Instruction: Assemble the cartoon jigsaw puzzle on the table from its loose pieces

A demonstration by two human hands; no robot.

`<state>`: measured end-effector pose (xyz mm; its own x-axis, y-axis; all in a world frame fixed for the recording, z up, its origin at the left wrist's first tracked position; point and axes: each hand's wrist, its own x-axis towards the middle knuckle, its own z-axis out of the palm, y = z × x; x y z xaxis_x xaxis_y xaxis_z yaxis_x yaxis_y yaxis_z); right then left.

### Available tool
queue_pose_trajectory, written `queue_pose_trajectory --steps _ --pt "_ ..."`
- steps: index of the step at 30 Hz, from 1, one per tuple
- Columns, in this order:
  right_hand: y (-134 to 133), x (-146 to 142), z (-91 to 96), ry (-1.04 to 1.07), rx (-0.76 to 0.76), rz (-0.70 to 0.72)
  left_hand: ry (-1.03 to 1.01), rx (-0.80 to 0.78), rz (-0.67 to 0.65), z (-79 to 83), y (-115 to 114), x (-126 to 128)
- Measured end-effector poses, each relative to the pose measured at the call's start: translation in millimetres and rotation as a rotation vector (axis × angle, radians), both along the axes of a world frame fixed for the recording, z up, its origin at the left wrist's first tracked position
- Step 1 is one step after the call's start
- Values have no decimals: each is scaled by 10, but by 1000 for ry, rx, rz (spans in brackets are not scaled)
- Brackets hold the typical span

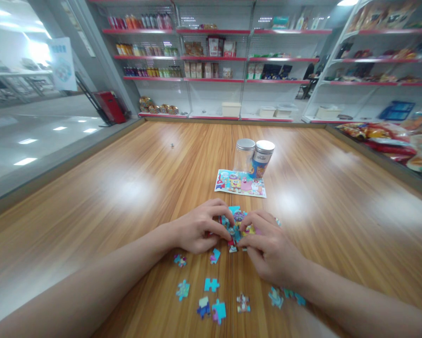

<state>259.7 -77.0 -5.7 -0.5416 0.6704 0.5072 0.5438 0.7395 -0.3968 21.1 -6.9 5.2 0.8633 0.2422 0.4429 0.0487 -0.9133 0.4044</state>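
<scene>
Wooden bench [126, 188] carries a part-built puzzle [237, 224] at the near middle, and I see both hands closed on it. The left hand [197, 232] curls its fingers onto the left edge, and the right hand [267, 249] pinches the right edge. Loose pieces [211, 284] lie scattered nearer, between the forearms. Just beyond lie a picture card [241, 183] and two lidded jars [255, 157], side by side.

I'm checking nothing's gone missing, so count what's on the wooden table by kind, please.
Loose cardboard jigsaw pieces: 8 in clear view, more hidden by the right forearm
Part-joined colourful jigsaw block under the left hand and right hand: 1
Printed cartoon picture card: 1
Silver-lidded round tubs, one clear, one blue: 2
Total: 12
</scene>
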Motion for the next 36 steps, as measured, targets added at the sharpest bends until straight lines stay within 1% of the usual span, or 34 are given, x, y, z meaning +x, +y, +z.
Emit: queue_pose_trajectory --steps 5,10,12,16,21,26,31,36 --pt "-3 5 10 34 -2 8 5 2 7 -12 2 -1" --pt "-16 3 14 10 -19 110 13 -5 3 -38 11 -11" --pt "-17 -1 11 0 -23 124 15 -4 5 -44 12 -15" --pt "-10 -3 6 1 -29 127 17 -10 6 -42 4 -15" --pt "-13 0 6 -12 -29 115 -51 -25 46 -38 -6 -13" --pt "-31 -4 26 11 -6 125 0 -6 29 -40 3 -28" --pt "-44 -5 42 15 -7 164 3 -9 31 -39 7 -28" --pt "-48 -4 20 -12 -10 131 -5 -6 42 -39 4 -18"
